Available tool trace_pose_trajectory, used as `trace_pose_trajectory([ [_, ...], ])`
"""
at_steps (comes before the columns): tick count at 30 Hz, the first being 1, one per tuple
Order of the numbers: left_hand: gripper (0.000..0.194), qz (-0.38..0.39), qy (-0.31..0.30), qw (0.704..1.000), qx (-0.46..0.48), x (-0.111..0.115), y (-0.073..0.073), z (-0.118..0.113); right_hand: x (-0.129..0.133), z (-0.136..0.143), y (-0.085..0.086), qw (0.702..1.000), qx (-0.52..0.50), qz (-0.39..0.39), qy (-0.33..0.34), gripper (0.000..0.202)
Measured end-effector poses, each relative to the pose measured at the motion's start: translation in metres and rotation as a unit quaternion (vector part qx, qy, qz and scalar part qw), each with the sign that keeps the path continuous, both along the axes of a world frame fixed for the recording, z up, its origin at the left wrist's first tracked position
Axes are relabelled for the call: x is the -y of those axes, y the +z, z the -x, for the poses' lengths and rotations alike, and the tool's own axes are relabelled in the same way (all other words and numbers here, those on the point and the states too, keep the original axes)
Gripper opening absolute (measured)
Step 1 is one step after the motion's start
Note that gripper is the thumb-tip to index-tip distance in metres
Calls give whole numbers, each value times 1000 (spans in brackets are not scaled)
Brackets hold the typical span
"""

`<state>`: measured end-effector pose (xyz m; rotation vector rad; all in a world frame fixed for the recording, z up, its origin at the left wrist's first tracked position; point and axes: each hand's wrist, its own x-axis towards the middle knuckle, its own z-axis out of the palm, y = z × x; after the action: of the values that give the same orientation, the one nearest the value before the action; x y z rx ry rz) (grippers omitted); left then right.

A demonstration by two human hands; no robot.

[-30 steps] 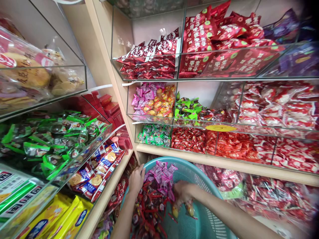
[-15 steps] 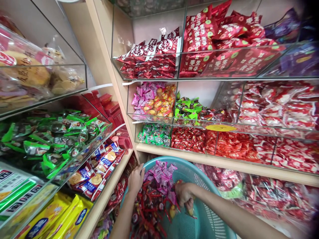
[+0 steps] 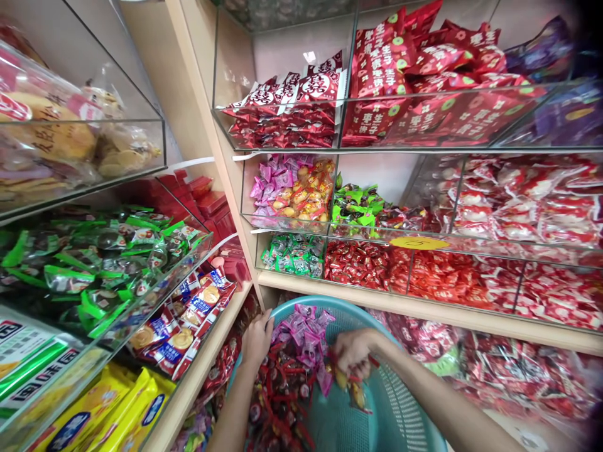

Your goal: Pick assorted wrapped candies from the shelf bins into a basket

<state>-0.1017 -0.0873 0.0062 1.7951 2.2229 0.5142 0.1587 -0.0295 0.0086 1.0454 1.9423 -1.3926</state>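
My left hand (image 3: 257,342) is closed on the left rim of a teal plastic basket (image 3: 332,302). Inside the basket, pink-wrapped candies (image 3: 304,333) lie toward the back. A heap of dark red-wrapped candies (image 3: 280,395) fills its left side. Over the basket's right half, my right hand (image 3: 355,351) has its fingers curled around several yellow candies in clear wrappers with red ends (image 3: 357,395), some of which stick out below the fingers. Matching yellow candies (image 3: 306,194) share a shelf bin with pink ones behind the basket.
Clear-walled bins of wrapped sweets line the shelves ahead, one bearing a yellow price tag (image 3: 419,243). A wooden shelf edge (image 3: 377,298) runs just behind the basket. On the left stand green-wrapped sweets (image 3: 94,251) and yellow packets (image 3: 117,408). Bagged red sweets (image 3: 522,364) lie low at right.
My right hand has risen slightly within the basket, the yellow candies still in its fingers. The left hand stays on the rim.
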Motion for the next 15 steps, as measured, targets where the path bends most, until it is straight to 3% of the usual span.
trace_pose_trajectory([
  [3,45,0,1,1000,-3,-1,-1,-1,-14,-20,24,994,-65,21,-89,16],
  [6,45,4,3,1000,-7,-2,-3,-1,-15,-23,36,976,-127,5,-176,16],
  [15,45,-3,0,1000,-14,-1,-2,-1,-7,-5,26,980,16,-117,-163,34],
])
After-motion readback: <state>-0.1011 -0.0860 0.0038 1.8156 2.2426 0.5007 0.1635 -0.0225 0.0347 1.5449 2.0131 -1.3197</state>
